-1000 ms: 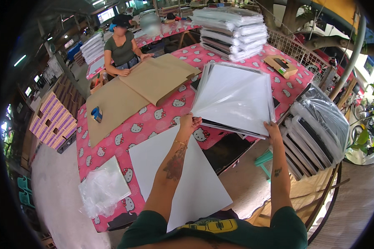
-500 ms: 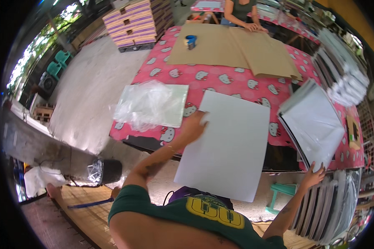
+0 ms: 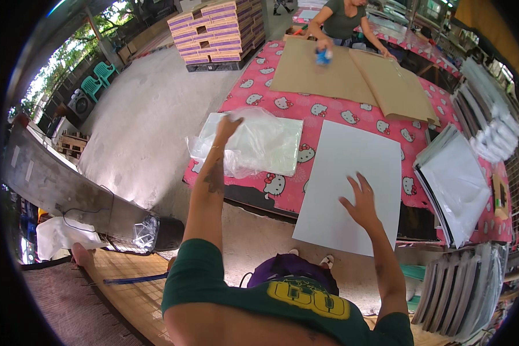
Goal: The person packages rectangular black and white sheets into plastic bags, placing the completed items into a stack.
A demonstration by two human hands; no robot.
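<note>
A large white sheet (image 3: 352,161) lies on the pink patterned table, its near end hanging out over the edge toward me. My right hand (image 3: 362,206) is over its right half, fingers spread and holding nothing. Farther left, my left hand (image 3: 229,128) reaches to the crumpled clear plastic (image 3: 242,155), fingers closed on its far left part. Under that plastic is a flat stack of pale sheets (image 3: 285,144). A pile of plastic-covered sheets (image 3: 455,179) rests to the right of the white sheet.
Across the table (image 3: 282,104), another person moves a blue tape dispenser (image 3: 323,56) over brown cardboard (image 3: 311,78). Plastic-wrapped bundles (image 3: 484,109) stand at the far right, more (image 3: 461,288) beside the table below. Stacked boxes (image 3: 213,34) rise beyond the left side.
My left hand has gone from the white sheet to the clear plastic. My right hand has left the plastic-covered pile for the white sheet. The other person has picked up the tape dispenser.
</note>
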